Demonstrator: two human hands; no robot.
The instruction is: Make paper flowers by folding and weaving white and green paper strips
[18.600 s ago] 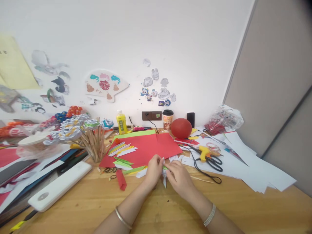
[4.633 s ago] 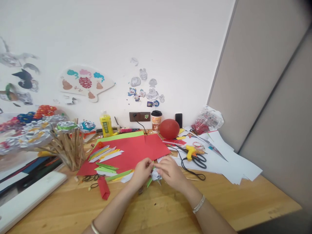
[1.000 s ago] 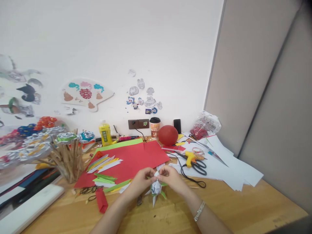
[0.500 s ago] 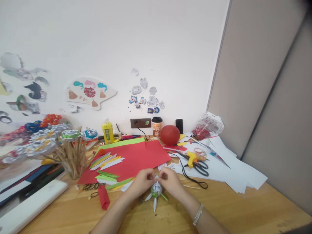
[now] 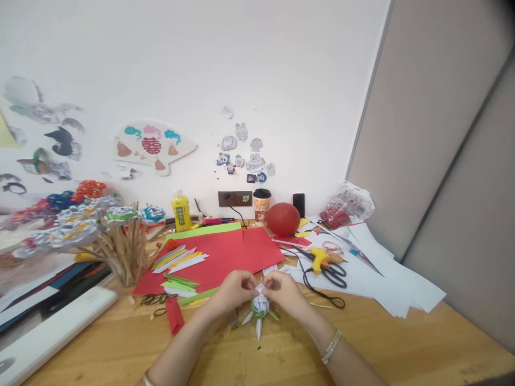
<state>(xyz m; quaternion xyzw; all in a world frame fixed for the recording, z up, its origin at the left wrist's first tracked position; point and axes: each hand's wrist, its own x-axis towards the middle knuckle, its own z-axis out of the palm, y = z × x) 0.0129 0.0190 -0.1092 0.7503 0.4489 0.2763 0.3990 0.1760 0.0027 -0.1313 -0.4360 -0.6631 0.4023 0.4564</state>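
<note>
A small folded paper piece (image 5: pixel 260 305), white with green parts, hangs or rests low over the wooden table in front of me, several pointed strips sticking out from its lower side. My left hand (image 5: pixel 238 290) pinches its top edge from the left. On the other side, my right hand (image 5: pixel 280 292) pinches the same top edge with thumb and index finger. The two hands almost meet there, and the fingertips hide part of the paper's top.
Red paper (image 5: pixel 225 257) with folded strips (image 5: pixel 181 259) lies behind my hands. A yellow glue gun (image 5: pixel 319 259), scissors and white sheets (image 5: pixel 362 279) are at right. A red case (image 5: pixel 174 316) and stick-filled container (image 5: pixel 131 257) stand left.
The view has shifted slightly, so the scene sits a little to the right. My fingertips have moved slightly on the top of the paper piece, which both hands still pinch.
</note>
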